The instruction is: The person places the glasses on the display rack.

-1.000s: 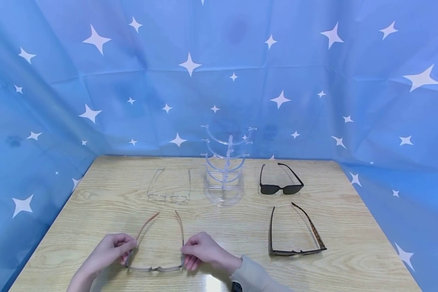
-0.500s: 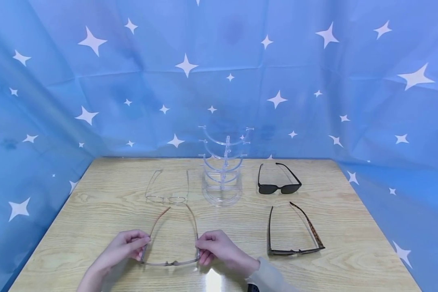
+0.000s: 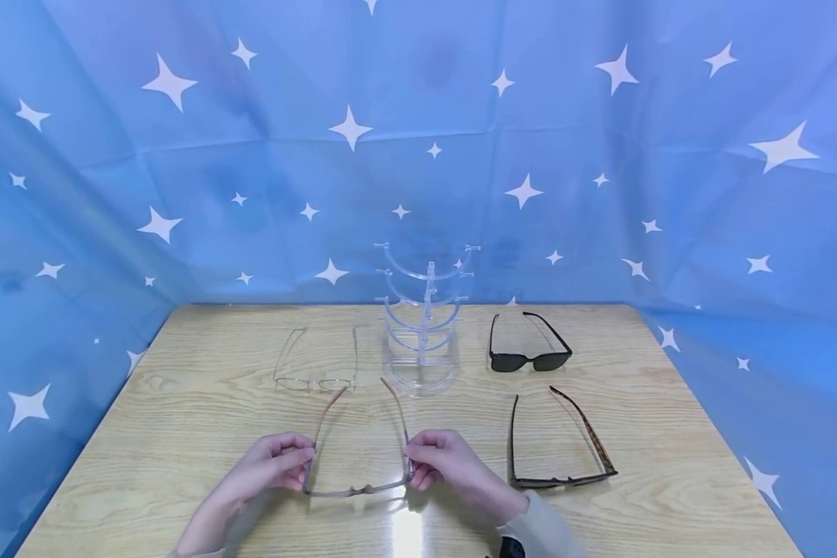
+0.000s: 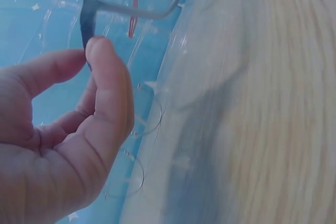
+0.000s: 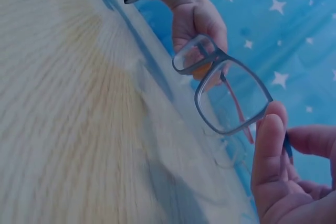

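In the head view, a pair of grey-framed eyeglasses (image 3: 335,494) with brownish temple tips is held between both hands, temples unfolded and pointing away from me. My left hand (image 3: 268,463) pinches the left temple near the hinge, thumb against fingers. The right temple is pinched the same way by my right hand (image 3: 453,469). In the right wrist view, the frame (image 5: 198,103) and its clear lenses hang above the table, apart from it. A clear multi-tier display stand (image 3: 424,329) rises beyond the held pair, its curved arms bearing nothing.
Thin wire-rimmed glasses (image 3: 293,381) lie at the back left, just beyond the held pair. Black sunglasses (image 3: 509,363) are right of the stand, with tortoiseshell-temple glasses (image 3: 600,453) nearer on the right. A blue star-patterned cloth (image 3: 432,178) hangs behind the wooden table (image 3: 669,480).
Both hands have carried the grey eyeglasses to the right and slightly away from me, toward the stand. The other glasses and the stand keep their places; the head view has shifted slightly.
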Motion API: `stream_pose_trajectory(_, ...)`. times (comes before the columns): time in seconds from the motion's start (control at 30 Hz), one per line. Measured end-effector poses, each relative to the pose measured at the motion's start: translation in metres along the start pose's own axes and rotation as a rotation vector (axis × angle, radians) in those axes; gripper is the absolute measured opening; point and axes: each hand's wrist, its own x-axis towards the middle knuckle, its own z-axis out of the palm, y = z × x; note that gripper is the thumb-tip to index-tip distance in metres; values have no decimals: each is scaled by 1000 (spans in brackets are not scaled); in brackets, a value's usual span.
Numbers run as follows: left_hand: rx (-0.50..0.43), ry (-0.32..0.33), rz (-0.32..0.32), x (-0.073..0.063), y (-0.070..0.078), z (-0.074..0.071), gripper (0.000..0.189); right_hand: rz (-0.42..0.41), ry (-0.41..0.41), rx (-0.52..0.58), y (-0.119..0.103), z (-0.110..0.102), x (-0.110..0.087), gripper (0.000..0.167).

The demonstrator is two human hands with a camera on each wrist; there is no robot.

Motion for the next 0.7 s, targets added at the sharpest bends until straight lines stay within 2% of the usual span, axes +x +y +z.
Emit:
stream_pose_trajectory(0.23,-8,14,-21,16,0,13,36,-1,18,-18,-1,-20,-6,33)
stream_pose_trajectory(0.7,-21,77,-25,43,11,33,39,5,109,-30,-12,-45,-14,25)
